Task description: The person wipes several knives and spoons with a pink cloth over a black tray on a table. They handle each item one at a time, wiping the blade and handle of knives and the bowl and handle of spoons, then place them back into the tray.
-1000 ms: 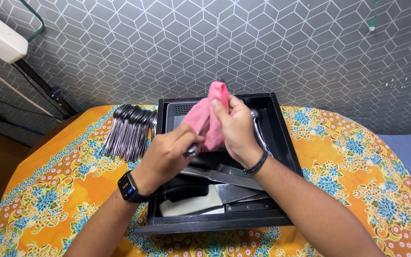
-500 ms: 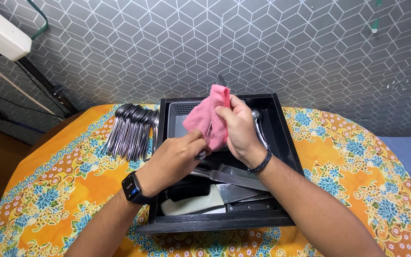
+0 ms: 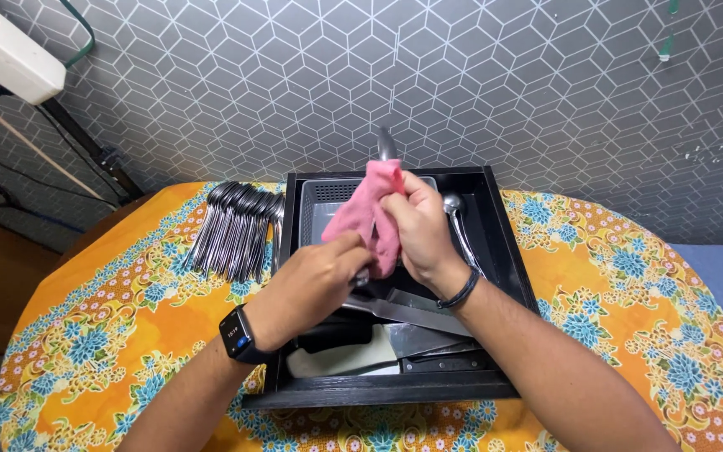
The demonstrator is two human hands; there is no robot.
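Note:
My left hand [image 3: 311, 285] grips the handle end of a steel spoon [image 3: 387, 144], whose bowl sticks up above a pink cloth [image 3: 363, 213]. My right hand [image 3: 418, 228] is closed on that cloth, which is wrapped round the spoon's middle. Both hands hover over a black tray [image 3: 508, 251] on the table. A smartwatch sits on my left wrist and a black band on my right wrist.
Inside the black tray lie large knives [image 3: 412, 322], a ladle [image 3: 455, 216] and a grey perforated basket [image 3: 321, 201]. A row of several steel spoons [image 3: 232, 230] lies left of the tray on the orange floral tablecloth [image 3: 629, 301]. A grey patterned wall stands behind.
The spoon's bowl has come up out of the top of the pink cloth. My right hand and the cloth slid slightly down the spoon toward my left hand.

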